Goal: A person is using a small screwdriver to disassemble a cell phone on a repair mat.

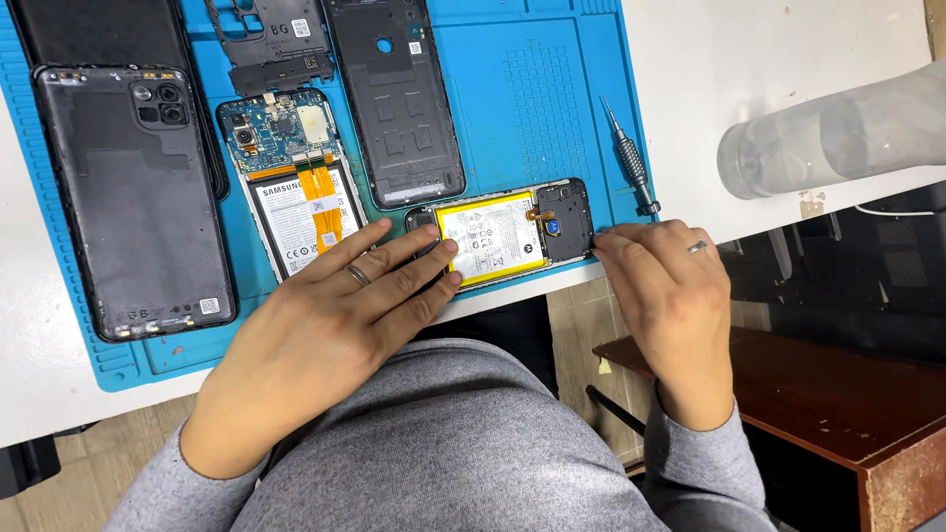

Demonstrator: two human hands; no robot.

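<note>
Opened phone [507, 236] lies crosswise between both hands: left hand [340, 310] with flat, spread fingers [419, 261] pressing its end, right hand [665, 281] fingertips curled against the other.

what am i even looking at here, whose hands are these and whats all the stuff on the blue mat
This is one picture from a camera worn on a person's head, looking down at their own two bare hands; no machine is involved. The left hand lies flat with its fingers on an opened phone with a yellow battery, which lies sideways at the near edge of a blue work mat on a white table. The right hand touches that phone's right end. Neither hand grips anything. Further back on the mat lie a second opened phone showing its circuit board, a dark back cover, another back cover and a small screwdriver. A clear plastic container lies on the table to the right.
</note>
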